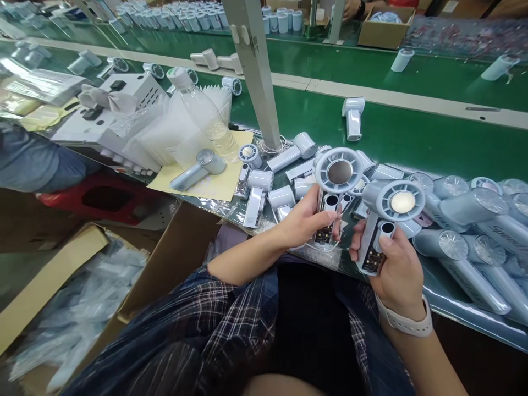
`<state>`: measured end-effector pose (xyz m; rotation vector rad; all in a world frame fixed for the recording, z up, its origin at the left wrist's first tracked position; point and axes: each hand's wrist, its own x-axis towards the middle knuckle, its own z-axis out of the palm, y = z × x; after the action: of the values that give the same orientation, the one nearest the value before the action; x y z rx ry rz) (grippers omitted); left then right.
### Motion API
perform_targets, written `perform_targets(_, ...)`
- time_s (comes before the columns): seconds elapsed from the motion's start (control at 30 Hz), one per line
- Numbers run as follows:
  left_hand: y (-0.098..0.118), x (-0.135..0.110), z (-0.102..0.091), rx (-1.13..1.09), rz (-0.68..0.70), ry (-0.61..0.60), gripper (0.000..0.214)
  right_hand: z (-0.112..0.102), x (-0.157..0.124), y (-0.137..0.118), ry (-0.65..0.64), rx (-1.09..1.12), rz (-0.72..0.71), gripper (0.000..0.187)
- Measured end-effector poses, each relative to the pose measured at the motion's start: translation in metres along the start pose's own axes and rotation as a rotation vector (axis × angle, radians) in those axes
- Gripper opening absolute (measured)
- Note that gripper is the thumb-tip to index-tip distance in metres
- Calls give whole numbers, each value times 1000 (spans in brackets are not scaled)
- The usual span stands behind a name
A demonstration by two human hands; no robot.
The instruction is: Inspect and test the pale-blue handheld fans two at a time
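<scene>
My left hand (pixel 305 220) is wrapped round the handle of a pale blue hand-held fan (pixel 336 181), its round head pointing up and its circuit board showing in the open handle. My right hand (pixel 396 264), with a white watch strap at the wrist, grips a second fan of the same kind (pixel 391 212) just to the right, also head up. Both fans hover over the near edge of the green bench (pixel 396 137). A heap of loose fans (pixel 268 187) lies right behind my hands.
Several finished fans (pixel 474 231) lie stacked at the right. A clear plastic bottle (pixel 206 115), white bags and a yellow sheet (pixel 218 181) sit at the left by a grey post (pixel 256 71). An open cardboard box (pixel 99 291) stands at lower left. Another person's arm (pixel 33 162) shows at far left.
</scene>
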<state>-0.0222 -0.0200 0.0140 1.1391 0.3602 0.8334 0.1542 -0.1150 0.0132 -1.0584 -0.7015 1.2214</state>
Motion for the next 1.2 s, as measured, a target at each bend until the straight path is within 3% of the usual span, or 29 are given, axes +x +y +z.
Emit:
perform_targets(0.3, -3, -1, 0, -13, -26, -16, 48, 3, 4, -5, -79, 8, 33, 36)
perform_targets(0.5, 5, -1, 6, -59, -127, 93, 55, 5, 3, -5, -26, 8, 15, 21)
perform_targets(0.63, 9, -3, 9, -75, -145, 39, 45, 6, 3, -7, -56, -3, 35, 22)
perform_targets(0.77, 8, -3, 9, -140, -206, 57, 41, 5, 5, -6, 31, 26, 51, 19)
perform_targets(0.9, 8, -3, 8, -160, -253, 78, 54, 1, 5, -3, 47, 49, 92, 26)
perform_targets(1.03, 5, -4, 8, -120, -195, 159, 73, -5, 6, -3, -21, 102, 112, 49)
perform_targets(1.2, 9, -8, 6, -168, -163, 29, 62, -2, 5, -9, 35, 92, 111, 50)
